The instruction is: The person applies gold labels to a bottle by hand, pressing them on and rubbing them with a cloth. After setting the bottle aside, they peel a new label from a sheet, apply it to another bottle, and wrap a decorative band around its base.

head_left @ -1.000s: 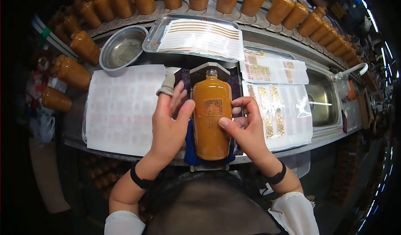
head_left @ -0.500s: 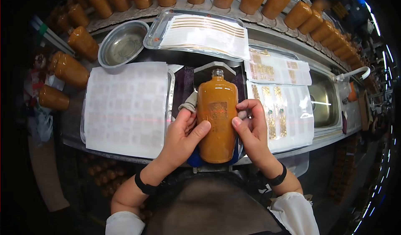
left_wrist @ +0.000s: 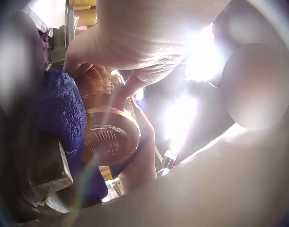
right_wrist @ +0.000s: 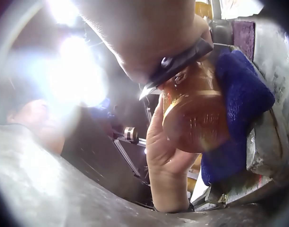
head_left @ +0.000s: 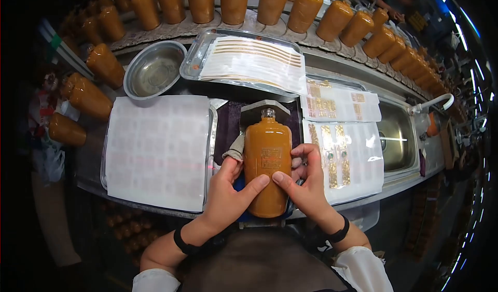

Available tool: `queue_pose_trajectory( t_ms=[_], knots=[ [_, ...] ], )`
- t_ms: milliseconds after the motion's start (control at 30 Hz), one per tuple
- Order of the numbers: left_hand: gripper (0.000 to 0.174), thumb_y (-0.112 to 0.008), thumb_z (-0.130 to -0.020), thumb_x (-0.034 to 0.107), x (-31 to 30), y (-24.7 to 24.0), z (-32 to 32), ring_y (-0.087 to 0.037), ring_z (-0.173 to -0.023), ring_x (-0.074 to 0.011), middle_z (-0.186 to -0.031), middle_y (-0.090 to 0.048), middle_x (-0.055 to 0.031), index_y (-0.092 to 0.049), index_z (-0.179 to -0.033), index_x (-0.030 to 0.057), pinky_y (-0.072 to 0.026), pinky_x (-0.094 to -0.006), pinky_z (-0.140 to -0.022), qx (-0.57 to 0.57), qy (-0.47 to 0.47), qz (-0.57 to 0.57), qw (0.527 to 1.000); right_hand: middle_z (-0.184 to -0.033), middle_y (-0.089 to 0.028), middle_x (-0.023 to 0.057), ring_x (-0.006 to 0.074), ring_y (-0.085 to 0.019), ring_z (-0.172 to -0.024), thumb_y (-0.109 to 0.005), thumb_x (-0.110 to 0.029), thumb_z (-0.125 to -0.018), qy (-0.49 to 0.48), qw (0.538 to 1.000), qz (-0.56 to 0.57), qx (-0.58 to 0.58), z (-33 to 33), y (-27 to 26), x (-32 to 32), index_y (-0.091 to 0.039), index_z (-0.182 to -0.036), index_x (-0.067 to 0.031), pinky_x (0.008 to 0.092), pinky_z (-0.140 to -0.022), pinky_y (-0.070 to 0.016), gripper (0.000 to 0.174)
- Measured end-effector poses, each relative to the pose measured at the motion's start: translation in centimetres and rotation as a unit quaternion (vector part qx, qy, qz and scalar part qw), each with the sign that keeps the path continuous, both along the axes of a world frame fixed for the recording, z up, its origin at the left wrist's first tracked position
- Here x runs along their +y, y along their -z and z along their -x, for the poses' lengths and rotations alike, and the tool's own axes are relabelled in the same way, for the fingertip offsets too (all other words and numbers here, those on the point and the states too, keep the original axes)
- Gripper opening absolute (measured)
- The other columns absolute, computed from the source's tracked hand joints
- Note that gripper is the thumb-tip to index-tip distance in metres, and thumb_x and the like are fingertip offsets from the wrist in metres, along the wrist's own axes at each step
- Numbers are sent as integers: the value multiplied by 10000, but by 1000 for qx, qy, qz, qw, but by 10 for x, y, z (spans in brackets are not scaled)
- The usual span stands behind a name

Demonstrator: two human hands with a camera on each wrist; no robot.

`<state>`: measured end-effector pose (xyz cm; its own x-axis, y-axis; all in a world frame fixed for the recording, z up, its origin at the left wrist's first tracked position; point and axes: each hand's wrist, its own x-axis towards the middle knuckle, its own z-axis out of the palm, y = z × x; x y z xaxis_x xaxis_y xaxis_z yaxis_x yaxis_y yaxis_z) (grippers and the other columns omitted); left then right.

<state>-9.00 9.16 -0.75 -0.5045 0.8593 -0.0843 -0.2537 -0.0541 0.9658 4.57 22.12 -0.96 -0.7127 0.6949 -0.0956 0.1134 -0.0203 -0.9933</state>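
Observation:
An amber-brown glazed bottle (head_left: 267,193) with a clear glass neck lies in front of me, neck pointing away. A square gold-outlined decal (head_left: 271,158) sits on its face. My left hand (head_left: 226,192) grips its left side, thumb on the face below the decal. A grey cloth cover (head_left: 235,147) is on a left finger. My right hand (head_left: 309,185) holds the other side, its thumb beside the left one. By the right hand, the right wrist view shows a dark flat strip (right_wrist: 182,64) with a pale pointed tip. Blue cloth (left_wrist: 64,109) lies under the bottle.
A tray with white sheets (head_left: 155,152) lies left, gold decal sheets (head_left: 342,157) right. Behind stand a metal bowl (head_left: 154,71) and a tray of striped strips (head_left: 251,58). Many brown bottles (head_left: 233,1) line the back. A sink (head_left: 397,149) is at right.
My left hand has come from beside the bottle onto its left side. The left thumb has slid inward below the decal, and the right thumb has moved lower to meet it.

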Motion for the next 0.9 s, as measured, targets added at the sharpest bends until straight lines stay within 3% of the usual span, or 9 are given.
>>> queue_pose_trajectory(
  t_ms=[167, 367, 900],
  knots=[
    [722, -697, -911, 93, 1, 0, -2, -422, -1375, -227, -1481, -422, -167, -289, -1485, -66, -321, -361, -1154, -15, -29, -23, 999, -993, -469, 39, 29, -508, -654, -794, -144, -808, 0, 1000, 14, 7, -1, -3, 3, -449, -1184, -35, 168, -604, -448, 522],
    [747, -652, -933, 70, 2, 4, -2, -360, -1417, -230, -1531, -345, -180, -205, -1518, -59, -302, -363, -1168, 1, -11, -20, 1000, -980, -468, 30, 15, -484, -645, -762, -105, -831, 9, 1000, -11, -3, 4, -4, 1, -455, -1175, -39, 154, -575, -420, 466],
    [717, -655, -937, 77, 3, 5, -3, -392, -1396, -229, -1507, -380, -176, -238, -1504, -62, -317, -361, -1160, -15, -23, -27, 999, -989, -477, 24, 8, -481, -670, -734, -85, -850, 12, 1000, -12, 8, 4, 3, 1, -437, -1170, -52, 149, -579, -416, 437]
  ],
)
